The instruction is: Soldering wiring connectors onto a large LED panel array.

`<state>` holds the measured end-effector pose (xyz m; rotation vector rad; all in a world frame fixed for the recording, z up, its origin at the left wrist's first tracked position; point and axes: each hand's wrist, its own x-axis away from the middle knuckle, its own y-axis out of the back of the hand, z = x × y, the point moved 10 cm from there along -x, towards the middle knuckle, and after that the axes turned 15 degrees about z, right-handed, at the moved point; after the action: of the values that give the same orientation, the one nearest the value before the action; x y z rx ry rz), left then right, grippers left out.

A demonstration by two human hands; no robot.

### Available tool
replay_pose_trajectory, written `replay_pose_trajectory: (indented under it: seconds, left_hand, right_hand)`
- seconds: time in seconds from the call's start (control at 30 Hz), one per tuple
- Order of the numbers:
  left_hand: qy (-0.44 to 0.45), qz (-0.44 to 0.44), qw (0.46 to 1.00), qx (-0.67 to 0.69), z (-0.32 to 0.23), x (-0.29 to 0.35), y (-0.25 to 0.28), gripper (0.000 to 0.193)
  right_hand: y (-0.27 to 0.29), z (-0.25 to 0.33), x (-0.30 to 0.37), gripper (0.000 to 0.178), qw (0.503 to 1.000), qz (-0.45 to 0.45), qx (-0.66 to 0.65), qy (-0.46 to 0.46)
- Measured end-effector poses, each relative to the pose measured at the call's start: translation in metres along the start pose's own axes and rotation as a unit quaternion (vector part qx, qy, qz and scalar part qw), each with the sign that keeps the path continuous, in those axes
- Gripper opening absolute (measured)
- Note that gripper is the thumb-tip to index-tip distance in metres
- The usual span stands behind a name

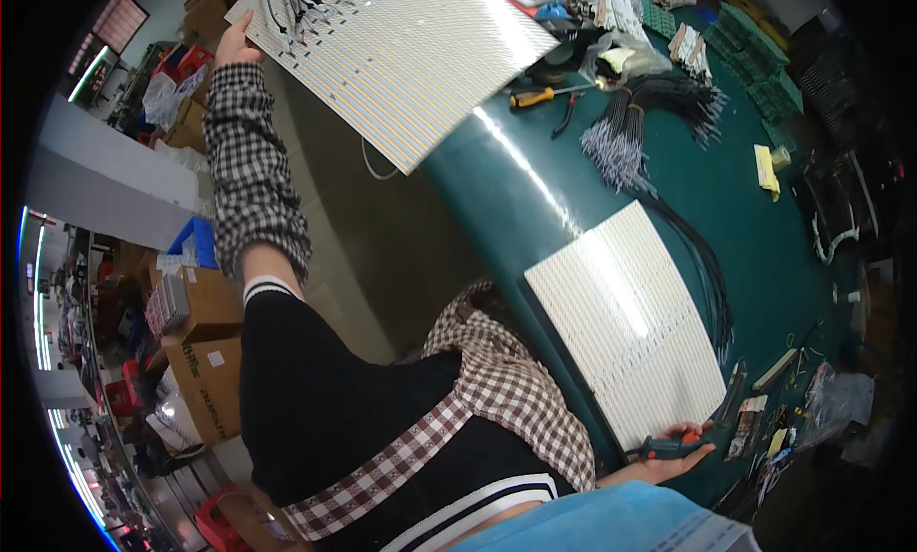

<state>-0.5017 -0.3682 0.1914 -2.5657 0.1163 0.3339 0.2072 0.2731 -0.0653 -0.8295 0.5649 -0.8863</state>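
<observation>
In the head view, the two hands are far apart. The left hand (237,44) is wrapped around the edge of a big white striped board (420,84), up high, with thin wires (287,15) near its top corner. The right hand (657,470) grips a green and red tool (661,448), low down by the end of a smaller white board (630,313). That board lies on the green desk (482,189), near a bunch of black wires (635,117).

Lg striped panel (411,74) in L hand (236,42), R hand (680,464) w/ green tool (663,448) (type unclear) by sm panel (630,313).
</observation>
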Motion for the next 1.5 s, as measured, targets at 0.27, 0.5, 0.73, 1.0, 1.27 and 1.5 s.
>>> replay_pose_trajectory:
  seconds: [0.27,0.5,0.73,1.0,1.27,1.5]
  left_hand:
    - [0.109,-0.124,0.986,-0.036,0.143,-0.156,0.098,0.039]
    - [0.069,-0.105,0.946,-0.299,0.17,-0.197,0.092,0.052]
    - [0.139,0.021,0.85,-0.507,0.246,-0.174,0.063,0.106]
    - [-0.215,-0.01,0.862,-0.459,0.177,0.044,-0.078,0.029]
    - [0.109,0.524,0.794,-0.287,0.377,0.434,-0.379,0.053]
    - [0.058,0.571,0.713,-0.403,0.405,0.481,-0.418,0.072]
  right_hand:
    - [-0.008,0.032,0.02,0.05,0.961,-0.13,0.242,0.024]
    - [-0.072,-0.032,-0.03,0.05,0.928,-0.162,0.321,-0.099]
    - [-0.115,0.01,0.054,0.057,0.83,-0.304,0.415,-0.215]
    - [0.033,0.13,-0.019,0.049,0.959,-0.156,0.233,0.033]
    - [0.06,0.155,-0.028,0.048,0.965,-0.028,0.245,0.085]
    - [0.094,0.149,-0.043,0.05,0.978,-0.03,0.185,0.094]
